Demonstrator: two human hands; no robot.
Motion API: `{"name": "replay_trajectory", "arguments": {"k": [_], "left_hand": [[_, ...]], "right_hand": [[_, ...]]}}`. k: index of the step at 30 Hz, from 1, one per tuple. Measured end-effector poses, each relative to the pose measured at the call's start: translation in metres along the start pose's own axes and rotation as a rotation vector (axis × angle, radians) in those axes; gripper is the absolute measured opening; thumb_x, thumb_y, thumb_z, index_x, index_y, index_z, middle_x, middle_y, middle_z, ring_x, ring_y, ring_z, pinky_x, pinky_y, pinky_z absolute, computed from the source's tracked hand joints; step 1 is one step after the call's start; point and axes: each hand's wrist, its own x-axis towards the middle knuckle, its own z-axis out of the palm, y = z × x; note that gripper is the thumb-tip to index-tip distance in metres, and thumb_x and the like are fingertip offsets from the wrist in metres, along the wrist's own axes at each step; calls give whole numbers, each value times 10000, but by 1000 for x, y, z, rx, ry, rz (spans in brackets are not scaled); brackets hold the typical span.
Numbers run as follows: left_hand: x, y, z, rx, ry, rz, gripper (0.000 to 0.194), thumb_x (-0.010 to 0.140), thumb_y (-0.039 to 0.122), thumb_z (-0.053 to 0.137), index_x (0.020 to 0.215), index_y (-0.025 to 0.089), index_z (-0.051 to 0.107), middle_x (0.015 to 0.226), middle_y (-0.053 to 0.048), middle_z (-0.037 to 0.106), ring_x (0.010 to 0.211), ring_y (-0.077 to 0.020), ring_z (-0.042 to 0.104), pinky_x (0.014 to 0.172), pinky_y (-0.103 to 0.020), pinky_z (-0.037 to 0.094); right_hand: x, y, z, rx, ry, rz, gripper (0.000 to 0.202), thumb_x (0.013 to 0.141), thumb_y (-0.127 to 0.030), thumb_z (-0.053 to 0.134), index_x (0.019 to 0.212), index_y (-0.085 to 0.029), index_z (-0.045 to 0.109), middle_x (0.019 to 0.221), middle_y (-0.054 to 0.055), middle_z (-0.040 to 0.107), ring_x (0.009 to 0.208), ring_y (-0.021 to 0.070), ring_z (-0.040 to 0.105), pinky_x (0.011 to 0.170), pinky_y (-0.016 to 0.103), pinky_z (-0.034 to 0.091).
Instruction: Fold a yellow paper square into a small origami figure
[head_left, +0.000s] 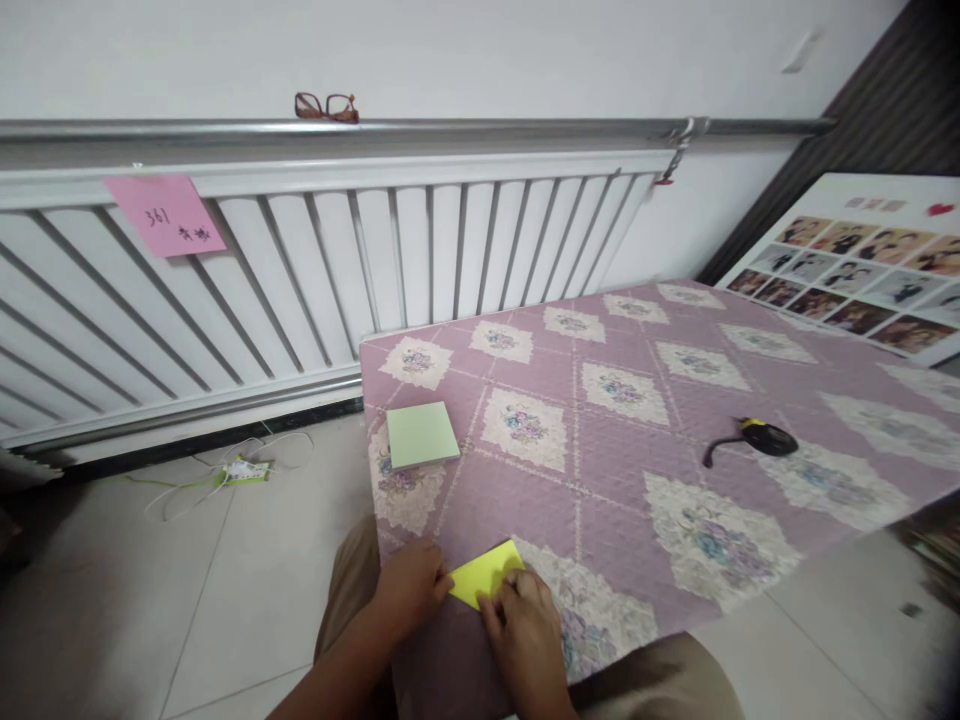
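A yellow sheet of paper (484,573), folded to a pointed shape, lies on the purple flowered tablecloth (525,500) near its front left corner. My left hand (414,588) pinches the paper's left tip, thumb and fingers closed together. Over the paper's lower right part, my right hand (523,622) has its fingers curled and pressed on it. Part of the paper is hidden under those fingers. Farther back to the left is a pad of pale green sticky notes (422,434), apart from both hands.
A black and yellow object (766,437), perhaps a tape measure, lies to the right. Behind the table runs a white radiator (465,240) with a pink note (165,215); glasses (326,106) rest on the pipe. A photo board (855,265) leans at right. A power strip (244,471) sits on the floor.
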Motion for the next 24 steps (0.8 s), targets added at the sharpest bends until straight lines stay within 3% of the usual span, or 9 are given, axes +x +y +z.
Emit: {"name": "replay_trajectory", "arguments": {"k": [24], "left_hand": [[0, -1, -1, -13, 8, 7, 147, 830, 307, 525, 820, 187, 609, 927, -40, 629, 883, -203, 560, 721, -282, 378]], "right_hand": [[-1, 3, 4, 18, 28, -9, 103, 787, -190, 625, 692, -208, 590, 882, 76, 570, 882, 252, 529, 791, 373, 435]]}}
